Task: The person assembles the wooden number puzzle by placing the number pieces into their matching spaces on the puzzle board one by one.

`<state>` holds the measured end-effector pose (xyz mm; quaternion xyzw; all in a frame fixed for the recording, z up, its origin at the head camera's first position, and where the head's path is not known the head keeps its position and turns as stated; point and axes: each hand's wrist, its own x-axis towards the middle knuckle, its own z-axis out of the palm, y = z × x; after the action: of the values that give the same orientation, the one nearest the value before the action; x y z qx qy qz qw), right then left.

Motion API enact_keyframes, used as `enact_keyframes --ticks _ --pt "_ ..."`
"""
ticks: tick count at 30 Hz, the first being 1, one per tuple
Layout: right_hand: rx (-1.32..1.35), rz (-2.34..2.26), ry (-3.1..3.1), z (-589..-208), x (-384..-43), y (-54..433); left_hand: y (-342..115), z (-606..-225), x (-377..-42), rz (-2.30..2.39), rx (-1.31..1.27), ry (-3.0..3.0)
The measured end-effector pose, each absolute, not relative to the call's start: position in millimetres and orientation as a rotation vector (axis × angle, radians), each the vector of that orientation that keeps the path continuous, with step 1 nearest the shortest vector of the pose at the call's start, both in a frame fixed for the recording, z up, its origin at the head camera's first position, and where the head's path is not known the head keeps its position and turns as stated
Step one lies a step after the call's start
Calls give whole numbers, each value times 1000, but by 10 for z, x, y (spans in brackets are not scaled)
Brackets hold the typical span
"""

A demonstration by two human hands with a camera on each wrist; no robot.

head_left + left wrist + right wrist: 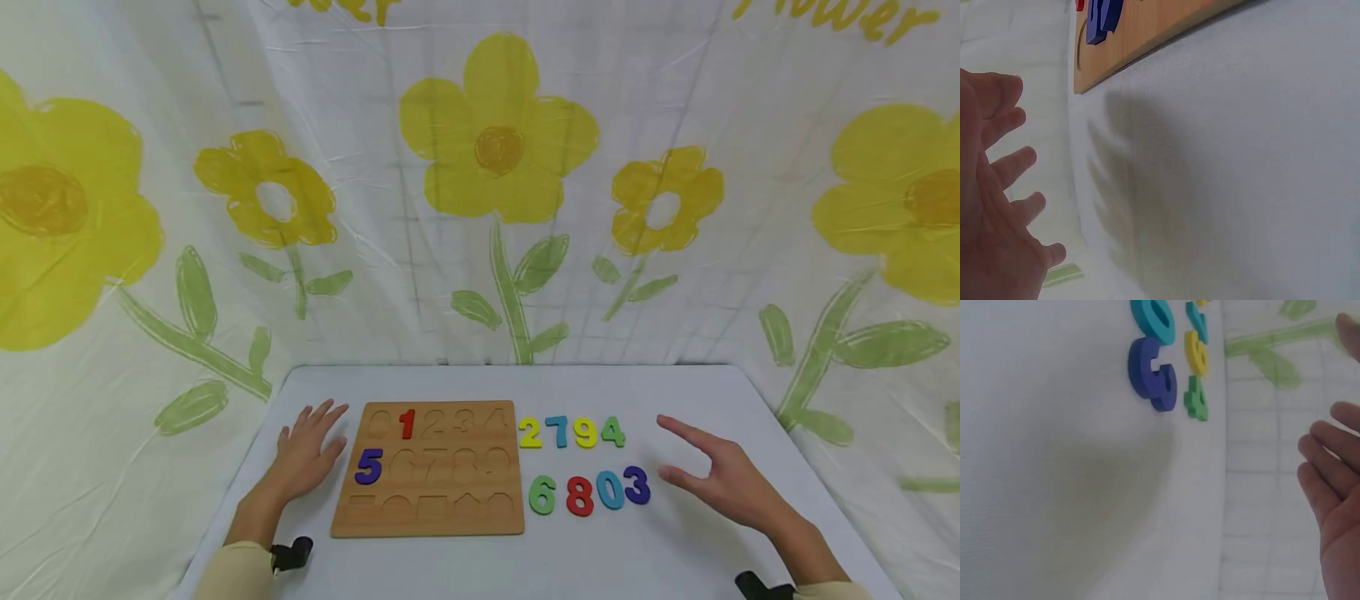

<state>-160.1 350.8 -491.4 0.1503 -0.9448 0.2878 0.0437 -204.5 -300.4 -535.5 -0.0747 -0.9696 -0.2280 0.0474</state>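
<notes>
A wooden number puzzle board [435, 522] lies on the table, with a red 1 [407, 424] and a purple 5 [369, 467] on it. To its left my left hand [306, 454] hovers over the table, fingers spread, holding nothing. My right hand [723, 483] is held to the right of the loose numbers, thumb and forefinger apart, nothing between them. Nearest to it lies a purple 3 [637, 486], beside a blue 0 [610, 490]; in the right wrist view the purple 3 [1147, 372] sits in front of the green 4 [1196, 400].
Between board and right hand lie a yellow 2 [530, 432], blue 7 [557, 431], yellow 9 [585, 432], green 6 [542, 495] and red 8 [580, 497]. Behind the white table [570, 558] hangs a curtain [360, 283] printed with yellow flowers.
</notes>
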Motion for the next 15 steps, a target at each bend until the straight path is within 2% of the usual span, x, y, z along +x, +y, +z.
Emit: enact_keyframes --ticks 15 --pt "544 811 -2895 -5003 -1593 3482 -2922 -5449 -2222 -727 -245 -3095"
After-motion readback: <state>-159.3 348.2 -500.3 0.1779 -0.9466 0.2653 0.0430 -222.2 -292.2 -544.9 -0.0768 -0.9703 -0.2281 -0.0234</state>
